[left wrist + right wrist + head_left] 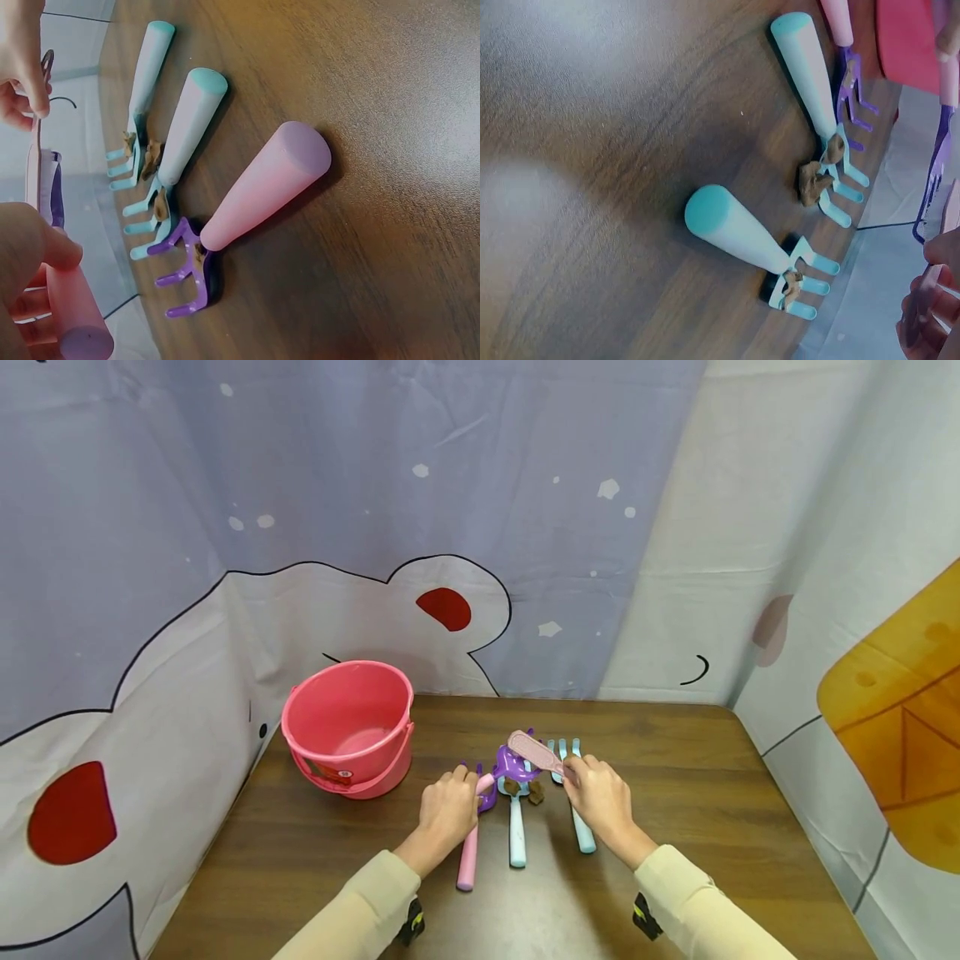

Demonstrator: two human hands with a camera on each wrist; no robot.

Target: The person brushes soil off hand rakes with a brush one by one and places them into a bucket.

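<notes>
My left hand grips the pink handle of a toy hand rake with a purple head, raised above the table. In my right hand is a pink brush, its pale bristles against or very near the purple head; exact contact is hidden. Beneath them lie two light-blue rakes and a second purple rake with a pink handle. Brown clay-like lumps cling to or lie beside the tines of the rakes on the table.
A pink bucket with its handle down stands at the back left of the wooden table. A printed cloth hangs behind the table's back edge and along its sides.
</notes>
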